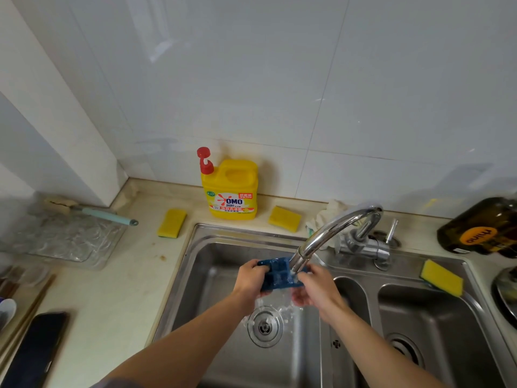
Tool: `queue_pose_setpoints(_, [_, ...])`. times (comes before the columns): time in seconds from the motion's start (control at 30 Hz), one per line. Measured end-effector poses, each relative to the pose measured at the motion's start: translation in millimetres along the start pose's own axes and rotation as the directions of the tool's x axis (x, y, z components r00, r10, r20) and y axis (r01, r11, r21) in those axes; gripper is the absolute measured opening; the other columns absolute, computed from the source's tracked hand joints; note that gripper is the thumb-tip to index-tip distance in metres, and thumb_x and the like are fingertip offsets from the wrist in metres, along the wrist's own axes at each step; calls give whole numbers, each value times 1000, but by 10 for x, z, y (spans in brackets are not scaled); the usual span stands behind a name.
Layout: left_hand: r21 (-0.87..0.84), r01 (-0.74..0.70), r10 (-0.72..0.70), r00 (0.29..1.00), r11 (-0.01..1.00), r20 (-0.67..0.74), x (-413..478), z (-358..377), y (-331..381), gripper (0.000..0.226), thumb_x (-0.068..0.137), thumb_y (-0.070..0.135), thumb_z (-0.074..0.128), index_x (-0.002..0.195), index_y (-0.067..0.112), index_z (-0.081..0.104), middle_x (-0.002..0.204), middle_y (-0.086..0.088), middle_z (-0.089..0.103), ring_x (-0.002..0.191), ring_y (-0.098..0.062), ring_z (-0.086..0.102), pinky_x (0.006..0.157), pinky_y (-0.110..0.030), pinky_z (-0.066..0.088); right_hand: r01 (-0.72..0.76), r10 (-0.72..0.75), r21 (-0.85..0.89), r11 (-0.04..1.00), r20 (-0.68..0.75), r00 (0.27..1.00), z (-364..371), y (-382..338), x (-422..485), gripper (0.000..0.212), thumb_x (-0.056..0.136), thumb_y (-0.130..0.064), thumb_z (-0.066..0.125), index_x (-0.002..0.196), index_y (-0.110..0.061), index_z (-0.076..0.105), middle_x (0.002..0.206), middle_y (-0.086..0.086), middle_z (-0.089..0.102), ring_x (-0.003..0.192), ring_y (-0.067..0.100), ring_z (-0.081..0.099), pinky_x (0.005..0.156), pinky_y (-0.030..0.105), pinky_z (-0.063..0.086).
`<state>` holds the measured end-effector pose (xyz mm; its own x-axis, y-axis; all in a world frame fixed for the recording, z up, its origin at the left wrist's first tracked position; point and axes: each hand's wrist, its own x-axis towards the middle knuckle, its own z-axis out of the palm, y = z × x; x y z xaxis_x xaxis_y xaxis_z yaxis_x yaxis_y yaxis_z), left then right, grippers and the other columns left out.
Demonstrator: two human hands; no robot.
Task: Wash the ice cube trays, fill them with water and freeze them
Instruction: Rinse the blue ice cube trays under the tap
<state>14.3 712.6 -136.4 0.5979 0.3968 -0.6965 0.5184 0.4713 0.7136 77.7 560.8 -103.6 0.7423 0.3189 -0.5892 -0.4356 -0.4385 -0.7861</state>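
While water runs from the tap (330,233) onto it, the blue ice cube tray (279,275) sits directly under the spout's mouth. It is held up over the sink (223,233), above the drain (264,326) that lies below the tap. Judging by the stream and the splash beneath, this is the washing step, most likely a rinse; filling and freezing are not yet begun. Only one tray shows.

The left hand (251,277) grips the tray's end farther from the tap's base, its fingers (263,271) curled over the top edge. The right hand (316,289) grasps the end nearer the tap's base, with the fingers wrapped beneath, though the spout hides part of that hold. Both forearms reach in from the near side and converge under the spout.

The next move probably calls for tilting the tray so the water sweeps every cell, with a firm hold, since wet plastic is likely slippery. Behind the tap on the worktop (112,289) stands a yellow detergent bottle (232,191), and a yellow sponge (284,218) lies between it and the tap, should soap be wanted.
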Motion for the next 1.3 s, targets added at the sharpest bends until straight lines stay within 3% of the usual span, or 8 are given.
queue_pose_setpoints(0.13, [-62,65,-62,997,996,47,-53,70,-68,13,100,15,54,110,9,61,108,-17,67,95,-31,67,63,-35,60,97,-98,-36,995,-48,994,-21,-47,-13,14,94,-9,64,108,-9,63,82,18,70,59,21,64,61,39,59])
queue_pose_setpoints(0.3, [-123,125,-104,980,984,168,-115,153,-87,23,104,15,47,122,6,58,120,-22,67,105,-35,66,74,-41,56,210,-230,-192,959,-87,969,-101,-46,-43,17,92,-20,70,104,-29,62,96,7,70,69,16,71,55,27,59])
queue_pose_setpoints(0.43, [-143,120,-83,967,982,239,-138,172,-102,26,107,16,41,125,7,58,120,-21,69,108,-35,67,87,-44,56,222,-254,-220,950,-130,958,-214,-39,-38,21,93,-13,67,110,-24,62,85,12,72,64,23,71,60,40,63])
queue_pose_setpoints(0.6, [-128,65,-28,962,990,271,-141,203,-76,28,106,18,41,121,4,60,114,-23,71,105,-34,68,94,-46,56,231,-260,-181,956,-153,953,-304,-94,-45,24,94,-10,64,115,-22,63,84,11,73,58,12,68,55,28,60])
queue_pose_setpoints(0.83, [-140,47,-1,950,989,314,-203,211,-83,33,108,21,38,123,5,63,118,-20,71,115,-36,66,106,-51,49,248,-276,-174,953,-161,947,-344,-116,-106,22,94,-14,63,112,-27,63,89,8,72,69,17,72,57,25,59])
queue_pose_setpoints(1.13, [-144,24,20,954,989,298,-248,160,-110,31,108,23,40,121,9,64,112,-16,74,110,-33,69,98,-45,56,251,-271,-139,958,-149,951,-313,-96,-214,18,96,-12,63,109,-25,63,89,9,72,66,15,70,56,23,57])
queue_pose_setpoints(1.3, [-147,-32,53,988,989,145,-262,115,-60,27,104,30,52,113,11,68,106,-15,75,97,-31,71,75,-36,58,171,-175,-43,984,-112,978,-249,-68,-194,15,98,-12,62,111,-20,61,95,11,73,67,17,71,56,26,58])
